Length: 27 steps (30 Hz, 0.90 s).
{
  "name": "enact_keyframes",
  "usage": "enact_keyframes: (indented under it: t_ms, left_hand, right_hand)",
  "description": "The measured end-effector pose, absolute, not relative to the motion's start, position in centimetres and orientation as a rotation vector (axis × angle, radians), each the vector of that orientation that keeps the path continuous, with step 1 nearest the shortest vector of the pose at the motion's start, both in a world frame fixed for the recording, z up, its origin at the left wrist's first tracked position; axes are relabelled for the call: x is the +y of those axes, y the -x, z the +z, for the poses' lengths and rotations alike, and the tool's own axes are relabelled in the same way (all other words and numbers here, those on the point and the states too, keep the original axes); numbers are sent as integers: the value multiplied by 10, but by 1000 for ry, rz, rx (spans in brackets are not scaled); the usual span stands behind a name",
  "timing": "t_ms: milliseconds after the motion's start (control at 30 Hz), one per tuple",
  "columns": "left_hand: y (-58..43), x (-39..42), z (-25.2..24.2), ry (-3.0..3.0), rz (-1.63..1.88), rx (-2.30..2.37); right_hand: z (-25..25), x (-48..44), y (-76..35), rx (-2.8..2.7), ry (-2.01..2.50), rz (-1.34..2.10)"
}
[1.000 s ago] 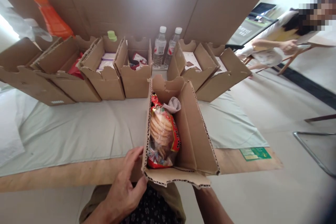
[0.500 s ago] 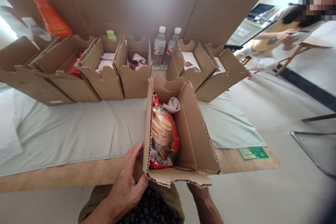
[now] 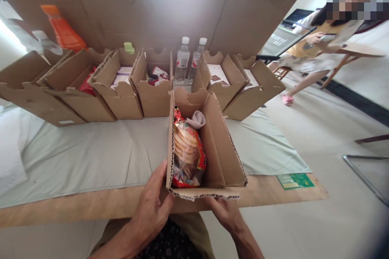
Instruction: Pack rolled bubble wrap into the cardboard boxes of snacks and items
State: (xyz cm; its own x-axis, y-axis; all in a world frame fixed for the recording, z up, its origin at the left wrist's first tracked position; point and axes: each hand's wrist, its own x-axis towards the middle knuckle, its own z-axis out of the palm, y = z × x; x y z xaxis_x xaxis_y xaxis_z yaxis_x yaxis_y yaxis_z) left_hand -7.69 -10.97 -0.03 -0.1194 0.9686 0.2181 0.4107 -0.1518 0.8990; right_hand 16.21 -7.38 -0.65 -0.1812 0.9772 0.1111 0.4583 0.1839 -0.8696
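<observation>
An open-topped cardboard box (image 3: pixel 234 158) is in front of me at the table's near side. Inside it, against the left wall, lies a clear and red bag of round biscuits (image 3: pixel 187 149), with a crumpled pale wrapper (image 3: pixel 198 119) behind it. My left hand (image 3: pixel 154 196) grips the box's near left corner, thumb on the front and fingers along the left side. Under the front wall, my right hand (image 3: pixel 224 211) holds the box from below; its fingertips are hidden by the cardboard.
Behind stands a row of cardboard boxes (image 3: pixel 123 103) holding packets. Two water bottles (image 3: pixel 182 60) fill a gap in it, and an orange bottle (image 3: pixel 65 32) rises at the left. A tall cardboard panel (image 3: pixel 152 4) backs the table. A person (image 3: pixel 316 48) sits at the right.
The box has shifted slightly up and left, its front edge rising. My right hand has moved inward under the front wall and shows more. The view has tilted a little.
</observation>
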Motion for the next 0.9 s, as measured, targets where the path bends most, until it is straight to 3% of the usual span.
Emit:
enact_keyframes:
  t_ms: [300,900]
  left_hand:
    - [73,-67,1,-1717,1187,1497]
    - [52,-42,3,-2070,1084,1552]
  right_hand:
    - [7,-19,-166,-1808,1265,754]
    - [1,6,-192,-1719,1268,920]
